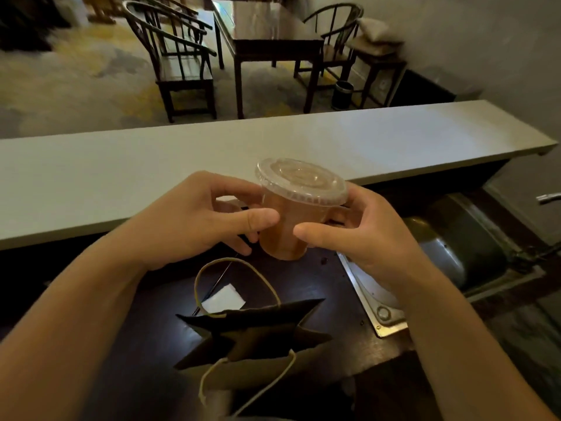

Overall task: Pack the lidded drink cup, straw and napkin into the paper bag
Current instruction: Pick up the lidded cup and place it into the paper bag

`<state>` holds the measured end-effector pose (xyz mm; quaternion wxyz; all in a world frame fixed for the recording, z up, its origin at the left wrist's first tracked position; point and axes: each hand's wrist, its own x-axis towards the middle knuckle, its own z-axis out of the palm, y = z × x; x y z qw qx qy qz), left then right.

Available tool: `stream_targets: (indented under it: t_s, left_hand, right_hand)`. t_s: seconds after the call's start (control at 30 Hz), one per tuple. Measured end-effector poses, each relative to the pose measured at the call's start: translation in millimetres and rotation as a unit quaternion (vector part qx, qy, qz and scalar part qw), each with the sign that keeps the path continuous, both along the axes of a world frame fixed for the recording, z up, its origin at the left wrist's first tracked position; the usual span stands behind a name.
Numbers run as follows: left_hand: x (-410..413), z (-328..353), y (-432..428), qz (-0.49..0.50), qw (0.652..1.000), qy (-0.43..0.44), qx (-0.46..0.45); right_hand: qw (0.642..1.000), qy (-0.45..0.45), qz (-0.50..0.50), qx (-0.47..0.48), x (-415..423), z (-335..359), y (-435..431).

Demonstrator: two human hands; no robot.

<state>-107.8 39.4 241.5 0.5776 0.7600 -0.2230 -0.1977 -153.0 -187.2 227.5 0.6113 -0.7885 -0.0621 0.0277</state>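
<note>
A clear plastic drink cup (285, 226) with a flat clear lid and brown liquid is held above the dark counter. My left hand (200, 220) grips its left side and my right hand (364, 235) grips its right side. Below the cup, a brown paper bag (255, 338) stands open with its rope handles up. Just beyond the bag lies a white folded napkin (223, 299), and a thin dark straw (217, 284) lies slanted beside it.
A long pale bar top (151, 165) runs across beyond the dark counter (136, 329). A metal sink (455, 238) with a steel rim sits to the right. Dark wooden chairs and a table stand farther back on the floor.
</note>
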Motion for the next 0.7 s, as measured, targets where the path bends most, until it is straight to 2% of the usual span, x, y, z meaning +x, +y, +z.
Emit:
stream_targets:
  t_s: [0.13, 0.27, 0.33, 0.43, 0.53, 0.63, 0.7]
  left_hand:
    - [-31, -10, 8, -0.006, 1.000, 0.011, -0.003]
    - [-55, -36, 14, 0.005, 0.996, -0.030, 0.088]
    - [-62, -47, 18, -0.014, 0.989, -0.044, 0.143]
    - [-75, -60, 22, -0.015, 0.989, -0.029, 0.147]
    - [-90, -73, 18, 0.049, 0.991, 0.006, 0.121]
    - [-97, -89, 14, 0.106, 0.980, 0.031, 0.164]
    - [-98, -96, 12, 0.123, 0.968, 0.006, 0.218]
  right_hand:
    - [0.999, 0.015, 0.032, 0.005, -20, -2, 2]
    - [0.976, 0.033, 0.105, -0.191, -37, -16, 16]
    - [0.963, 0.027, 0.115, -0.242, -43, -26, 27]
    - [0.964, 0.019, 0.104, -0.244, -50, -41, 34]
    - [0.971, 0.045, 0.092, -0.214, -54, -56, 33]
    - [0.969, 0.056, 0.092, -0.222, -54, -72, 32]
    - [0.964, 0.060, 0.093, -0.241, -52, -81, 33]
